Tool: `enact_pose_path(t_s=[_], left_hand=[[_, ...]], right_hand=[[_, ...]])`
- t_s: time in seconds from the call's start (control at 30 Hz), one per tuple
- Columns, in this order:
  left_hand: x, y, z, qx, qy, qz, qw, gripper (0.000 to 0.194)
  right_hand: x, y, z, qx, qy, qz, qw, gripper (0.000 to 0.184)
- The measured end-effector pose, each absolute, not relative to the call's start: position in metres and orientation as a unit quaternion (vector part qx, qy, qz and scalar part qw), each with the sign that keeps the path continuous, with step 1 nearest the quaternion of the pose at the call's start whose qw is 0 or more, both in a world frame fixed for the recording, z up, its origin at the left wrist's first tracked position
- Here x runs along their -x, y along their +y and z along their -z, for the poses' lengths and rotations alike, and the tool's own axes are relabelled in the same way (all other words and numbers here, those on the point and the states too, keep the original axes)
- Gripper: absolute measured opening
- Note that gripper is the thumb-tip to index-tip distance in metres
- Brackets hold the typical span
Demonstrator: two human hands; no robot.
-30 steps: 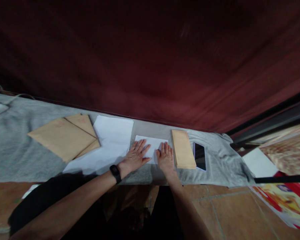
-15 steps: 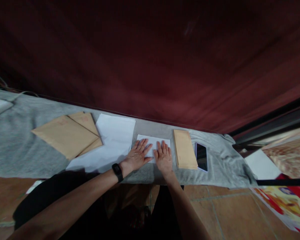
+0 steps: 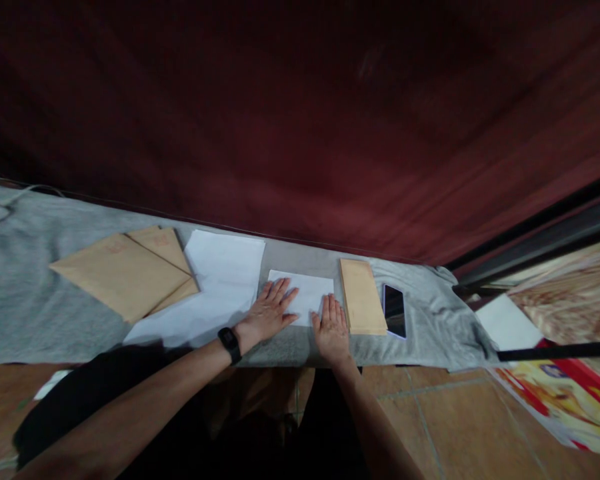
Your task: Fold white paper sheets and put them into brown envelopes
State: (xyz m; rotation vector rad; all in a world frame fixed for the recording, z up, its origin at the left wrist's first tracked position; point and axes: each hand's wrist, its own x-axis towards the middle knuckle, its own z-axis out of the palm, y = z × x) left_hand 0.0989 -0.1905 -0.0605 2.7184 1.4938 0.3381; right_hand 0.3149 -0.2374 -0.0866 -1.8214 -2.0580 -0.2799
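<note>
A folded white sheet of paper (image 3: 307, 291) lies flat on the grey cloth in front of me. My left hand (image 3: 271, 311) rests on its left part, palm down with the fingers spread. At the near right corner of the paper lies my right hand (image 3: 332, 331), flat, its fingers stretched out and the thumb apart. Larger white sheets (image 3: 225, 267) lie just left of my left hand. Right of my right hand is a small stack of narrow brown envelopes (image 3: 363, 297). Neither hand grips anything.
Larger brown envelopes (image 3: 123, 277) overlap the white sheets on the left. A smartphone (image 3: 395, 313) lies beside the narrow envelopes. Grey cloth (image 3: 427, 313) covers the long narrow surface, and a dark red panel (image 3: 280, 133) rises behind it. A colourful box (image 3: 565, 400) is at lower right.
My right hand has slid toward me and off the middle of the folded paper to its near right corner, baring more of it. My left hand stays on the paper. The view has shifted slightly.
</note>
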Motion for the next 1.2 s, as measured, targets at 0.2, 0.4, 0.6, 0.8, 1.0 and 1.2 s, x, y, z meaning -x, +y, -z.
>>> enact_pose_path(t_s=[0.2, 0.4, 0.6, 0.8, 1.0, 1.2], left_hand=[[-0.099, -0.192, 0.061, -0.871, 0.478, -0.111, 0.0, 0.064], [-0.102, -0.196, 0.066, -0.88, 0.459, -0.123, -0.014, 0.06], [-0.101, -0.193, 0.071, -0.886, 0.447, -0.125, 0.005, 0.054], [-0.099, -0.192, 0.069, -0.885, 0.445, -0.129, 0.032, 0.053], [-0.098, -0.194, 0.058, -0.887, 0.448, -0.103, 0.047, 0.055], [-0.104, -0.2, 0.054, -0.891, 0.432, -0.126, 0.057, 0.058]], right_hand=[[-0.321, -0.261, 0.088, 0.627, -0.742, 0.108, 0.21, 0.057], [-0.323, -0.258, 0.071, 0.668, -0.713, 0.028, 0.211, 0.048], [-0.315, -0.23, 0.046, 0.758, -0.626, -0.031, 0.182, 0.047], [-0.325, -0.214, 0.035, 0.781, -0.536, -0.202, 0.249, 0.025], [-0.332, -0.221, 0.039, 0.769, -0.491, -0.303, 0.275, 0.01], [-0.329, -0.237, 0.044, 0.744, -0.432, -0.402, 0.313, 0.011]])
